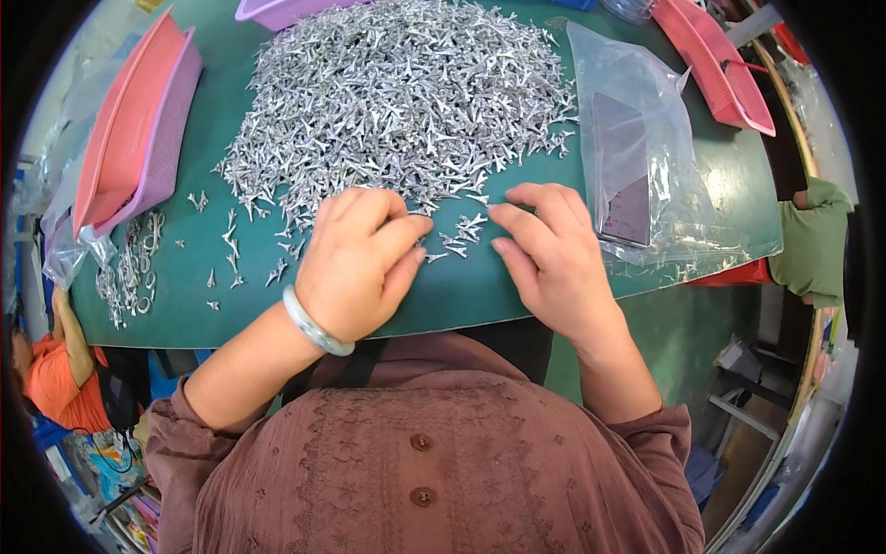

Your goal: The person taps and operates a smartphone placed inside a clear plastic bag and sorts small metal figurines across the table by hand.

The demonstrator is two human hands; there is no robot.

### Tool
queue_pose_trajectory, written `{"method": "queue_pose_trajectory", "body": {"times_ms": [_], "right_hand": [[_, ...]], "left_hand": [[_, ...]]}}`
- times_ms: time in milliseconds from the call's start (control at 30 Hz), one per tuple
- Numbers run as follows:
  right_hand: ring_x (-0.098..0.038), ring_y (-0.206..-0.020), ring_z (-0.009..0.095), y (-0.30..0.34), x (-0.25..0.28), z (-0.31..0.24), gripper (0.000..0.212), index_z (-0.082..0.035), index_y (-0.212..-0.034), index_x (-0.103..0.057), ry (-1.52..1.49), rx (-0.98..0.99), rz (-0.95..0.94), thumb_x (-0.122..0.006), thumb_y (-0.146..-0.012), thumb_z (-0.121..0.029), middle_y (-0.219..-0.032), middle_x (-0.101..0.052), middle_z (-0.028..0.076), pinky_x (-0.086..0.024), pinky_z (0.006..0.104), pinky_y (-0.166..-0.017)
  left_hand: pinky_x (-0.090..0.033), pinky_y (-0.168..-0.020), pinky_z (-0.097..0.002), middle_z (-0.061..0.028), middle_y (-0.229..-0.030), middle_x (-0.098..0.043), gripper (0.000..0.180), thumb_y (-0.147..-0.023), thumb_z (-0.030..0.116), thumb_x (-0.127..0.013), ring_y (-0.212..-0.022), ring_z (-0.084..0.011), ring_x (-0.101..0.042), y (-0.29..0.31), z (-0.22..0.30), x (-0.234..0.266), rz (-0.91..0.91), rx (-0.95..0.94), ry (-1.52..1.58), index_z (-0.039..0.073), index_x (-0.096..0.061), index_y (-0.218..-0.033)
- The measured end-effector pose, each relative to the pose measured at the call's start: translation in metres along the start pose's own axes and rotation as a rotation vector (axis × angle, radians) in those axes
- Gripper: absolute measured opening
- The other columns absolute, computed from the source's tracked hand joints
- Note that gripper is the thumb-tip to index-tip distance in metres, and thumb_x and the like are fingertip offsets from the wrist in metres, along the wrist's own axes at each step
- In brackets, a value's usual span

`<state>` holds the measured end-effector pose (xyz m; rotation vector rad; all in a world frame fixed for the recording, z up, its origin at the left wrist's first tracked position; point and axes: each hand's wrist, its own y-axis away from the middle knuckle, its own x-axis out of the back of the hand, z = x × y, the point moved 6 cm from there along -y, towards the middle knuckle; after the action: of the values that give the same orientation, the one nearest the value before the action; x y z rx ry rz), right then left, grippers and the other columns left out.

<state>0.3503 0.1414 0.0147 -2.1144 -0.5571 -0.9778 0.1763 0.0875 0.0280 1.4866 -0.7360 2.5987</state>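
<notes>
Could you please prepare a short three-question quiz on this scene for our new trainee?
1. Multiple choice: What lies just to the right of the large pile of silver tower-shaped pieces?
a) a hammer
b) a clear plastic bag
c) a coil of rope

2. True or false: A pale bangle is worn on the left wrist.

3. Short answer: What lies on the green tabletop between the left hand and the right hand?

Key:
1. b
2. True
3. A few loose silver pieces, apart from the main pile.
</notes>
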Motion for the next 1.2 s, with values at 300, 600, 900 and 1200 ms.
{"method": "queue_pose_trajectory", "body": {"times_ms": [300, 600, 900, 1200], "right_hand": [[-0.054, -0.092, 0.030, -0.004, -0.011, 0.003, 0.018, -0.006, -0.094, -0.066, 0.055, -0.030, -0.002, -0.068, -0.076, -0.001, -0.097, -0.058, 0.008, -0.043, 0.0399, -0.081], [-0.055, -0.091, 0.028, -0.010, -0.009, -0.007, 0.018, -0.007, -0.096, -0.067, 0.044, -0.006, 0.004, -0.070, -0.078, -0.005, -0.094, -0.058, 0.006, -0.043, 0.0397, -0.081], [-0.054, -0.093, 0.030, -0.006, 0.005, -0.005, 0.017, -0.006, -0.094, -0.067, 0.106, -0.071, -0.017, -0.067, -0.078, -0.003, -0.098, -0.057, 0.009, -0.042, 0.0415, -0.082], [-0.054, -0.094, 0.028, -0.009, -0.012, -0.010, 0.021, -0.011, -0.100, -0.069, 0.047, 0.018, -0.056, -0.068, -0.079, -0.007, -0.098, -0.057, 0.008, -0.042, 0.0411, -0.084]], "left_hand": [[-0.041, -0.082, -0.0393, -0.0064, -0.096, -0.057, 0.030, -0.070, 0.006, -0.076, -0.091, -0.0260, -0.056, 0.013, 0.007, -0.009, 0.008, -0.032, -0.042, 0.008, -0.069, -0.099], [-0.041, -0.083, -0.0393, -0.0067, -0.097, -0.057, 0.033, -0.070, 0.006, -0.076, -0.091, -0.0260, -0.056, 0.004, 0.013, -0.016, 0.062, -0.039, -0.022, 0.008, -0.070, -0.103], [-0.041, -0.082, -0.0391, -0.0061, -0.095, -0.057, 0.031, -0.069, 0.005, -0.075, -0.090, -0.0260, -0.055, 0.005, 0.015, -0.017, 0.039, -0.067, -0.022, 0.009, -0.070, -0.100], [-0.041, -0.082, -0.0386, -0.0070, -0.095, -0.058, 0.029, -0.069, 0.003, -0.075, -0.089, -0.0268, -0.056, 0.009, 0.009, -0.011, 0.062, -0.020, 0.001, 0.006, -0.068, -0.097]]}}
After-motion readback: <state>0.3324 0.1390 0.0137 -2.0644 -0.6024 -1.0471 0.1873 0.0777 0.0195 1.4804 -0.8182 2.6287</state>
